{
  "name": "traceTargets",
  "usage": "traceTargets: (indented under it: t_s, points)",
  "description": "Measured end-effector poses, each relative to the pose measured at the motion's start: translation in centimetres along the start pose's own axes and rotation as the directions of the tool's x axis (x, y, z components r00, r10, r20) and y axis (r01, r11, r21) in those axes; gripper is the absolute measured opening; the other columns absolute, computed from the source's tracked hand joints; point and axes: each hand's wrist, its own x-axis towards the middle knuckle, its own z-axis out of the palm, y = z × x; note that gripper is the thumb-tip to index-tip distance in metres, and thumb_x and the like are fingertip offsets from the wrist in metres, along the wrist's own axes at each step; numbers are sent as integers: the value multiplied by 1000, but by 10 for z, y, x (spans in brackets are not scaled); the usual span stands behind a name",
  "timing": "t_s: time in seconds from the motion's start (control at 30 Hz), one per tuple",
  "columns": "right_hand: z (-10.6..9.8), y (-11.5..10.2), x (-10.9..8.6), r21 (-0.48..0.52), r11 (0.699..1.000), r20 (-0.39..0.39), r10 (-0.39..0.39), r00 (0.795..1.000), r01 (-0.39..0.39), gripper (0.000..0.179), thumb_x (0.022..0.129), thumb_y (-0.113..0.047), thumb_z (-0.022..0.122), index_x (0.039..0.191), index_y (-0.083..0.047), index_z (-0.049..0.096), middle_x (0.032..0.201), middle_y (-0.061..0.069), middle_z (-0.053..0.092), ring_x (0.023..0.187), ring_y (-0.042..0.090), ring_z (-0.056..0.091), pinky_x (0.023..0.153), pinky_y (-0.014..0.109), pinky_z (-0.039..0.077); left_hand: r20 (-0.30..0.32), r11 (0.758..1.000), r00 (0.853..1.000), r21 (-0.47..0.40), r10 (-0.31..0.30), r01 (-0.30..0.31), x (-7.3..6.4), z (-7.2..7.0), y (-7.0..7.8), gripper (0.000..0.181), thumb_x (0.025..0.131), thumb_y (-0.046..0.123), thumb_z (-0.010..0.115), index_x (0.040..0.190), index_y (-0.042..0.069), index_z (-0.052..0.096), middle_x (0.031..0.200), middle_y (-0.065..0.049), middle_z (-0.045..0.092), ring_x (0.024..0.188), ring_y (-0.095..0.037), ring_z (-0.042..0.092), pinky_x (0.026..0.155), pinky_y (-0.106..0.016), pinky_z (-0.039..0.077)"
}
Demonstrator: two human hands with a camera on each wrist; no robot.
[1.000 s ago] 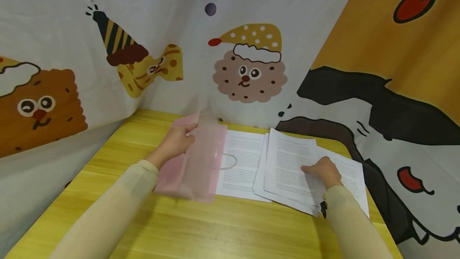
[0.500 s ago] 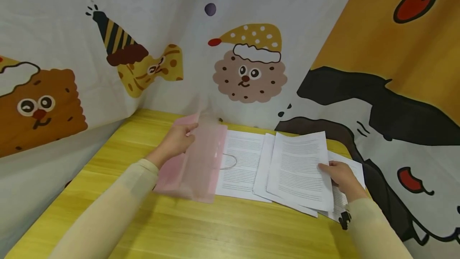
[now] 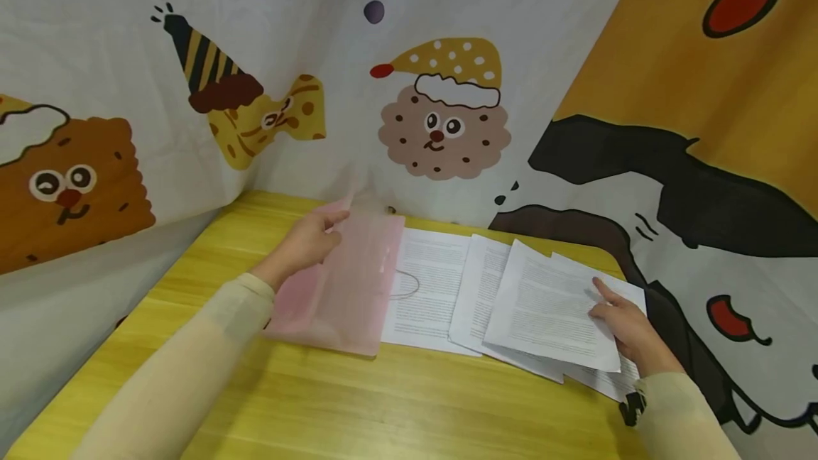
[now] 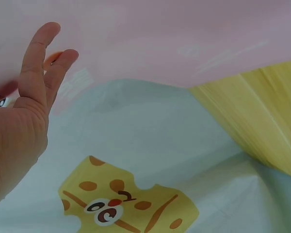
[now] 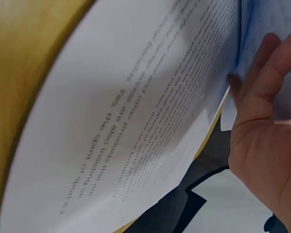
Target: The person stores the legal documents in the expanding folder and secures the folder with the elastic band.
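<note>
On the left of the table lies a pink translucent plastic folder point(image 3: 364, 289), its cover lifted partly upright. My left hand point(image 3: 305, 243) pinches that raised cover near its top; the left wrist view shows the hand point(image 4: 26, 102) against the pink plastic. A thin cord loop point(image 3: 409, 284) sticks out from the folder's right edge onto a printed sheet point(image 3: 431, 318). Farther right, my right hand point(image 3: 629, 329) holds a printed paper sheet point(image 3: 549, 314) by its right edge, thumb on top. That sheet is tilted above other printed papers point(image 3: 469, 304).
The yellow wood-grain table point(image 3: 358, 403) shows in front of the papers. Behind it hangs a white cloth point(image 3: 332, 155) with cartoon prints. Another sheet point(image 3: 629, 293) lies under the right hand, near the table's right side.
My right hand, first over the papers, has taken the top sheet by its right edge and drawn it rightward, tilting it. The left hand has stayed at the folder's cover.
</note>
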Motion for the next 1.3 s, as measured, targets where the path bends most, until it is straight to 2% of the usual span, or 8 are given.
traceTargets:
  t_s: [0.03,0.17,0.33,0.43,0.63,0.83,1.03,1.3]
  points:
    - [0,1,0,1,1000,9,7,1000,-7,75,99,-33,54,157,-33,8,166,17,-1,130,36,44,86,37,53,8,1000,1000,-12,1,-1,0,-1,0,53,97,13,47,149,10,44,141,-18,55,40,-13,36,39,-29,40]
    - [3,1,0,-69,998,0,11,1000,-11,76,94,-50,59,156,-16,31,162,21,23,121,30,53,82,36,54,20,1000,1000,-19,1,-1,0,-5,0,52,98,13,48,150,11,44,142,-18,54,40,-13,35,39,-29,39]
    - [4,-5,-3,-172,985,-44,-17,999,9,75,93,-41,64,154,-10,33,161,28,16,139,43,32,99,51,44,20,1000,1000,-17,9,-9,0,-6,-1,52,98,14,48,149,12,45,140,-18,55,40,-12,35,39,-28,40]
    - [2,-11,-5,-174,985,-51,-8,999,-1,71,93,-36,65,153,-11,36,161,29,15,141,46,28,105,57,39,25,1000,999,-20,20,-20,0,-7,0,51,98,14,48,149,13,46,141,-18,55,40,-11,34,40,-28,41]
    - [-1,-18,-8,-42,999,-34,10,999,-11,68,94,-35,66,152,-13,38,162,24,19,124,31,49,84,31,54,34,999,999,-8,33,-32,0,-11,2,51,98,13,48,149,12,46,139,-17,56,40,-10,33,41,-27,41]
    - [0,-23,-7,107,994,-16,19,1000,-17,70,91,-40,68,152,-20,39,163,17,22,97,8,62,79,28,58,33,1000,999,-1,18,-18,-1,-14,5,51,98,14,48,149,12,46,133,-18,58,42,-10,34,44,-27,42]
    - [8,-30,-7,209,978,11,22,1000,-24,70,92,-37,68,153,-24,38,164,14,19,99,6,63,83,28,58,37,1000,999,0,16,-16,-2,-13,4,50,98,14,49,149,12,46,142,-17,53,43,-11,35,44,-28,43]
    - [23,-45,-7,208,978,34,-16,999,8,68,91,-36,69,152,-24,41,166,11,14,103,6,59,83,25,57,47,1000,999,-22,18,-16,-4,-13,2,50,99,14,48,149,12,46,148,-15,49,42,-11,35,45,-28,44]
